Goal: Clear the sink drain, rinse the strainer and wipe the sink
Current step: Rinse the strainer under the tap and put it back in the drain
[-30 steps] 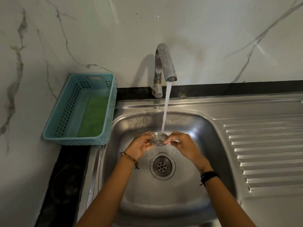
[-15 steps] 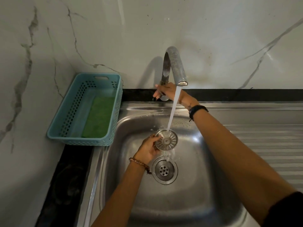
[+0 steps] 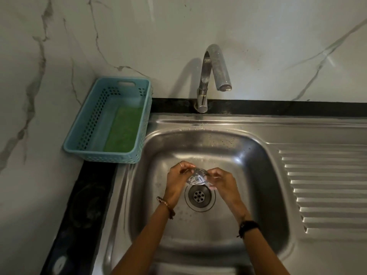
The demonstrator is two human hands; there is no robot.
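Strainer [image 3: 197, 177] hangs just above the drain [image 3: 199, 196], pinched at its rim by left hand [image 3: 177, 178] and right hand [image 3: 222, 180]. Lower it level (dome down) and seat it squarely.

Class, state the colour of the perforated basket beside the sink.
Light blue basket, seen in the head view.

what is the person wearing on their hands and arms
Both forearms are bare, with no sleeves in view. The left hand has a thin ring on one finger and a bracelet of small brownish beads at the wrist. The right hand has a black band around its wrist, and what looks like a small dark marking just above it, too small to read.
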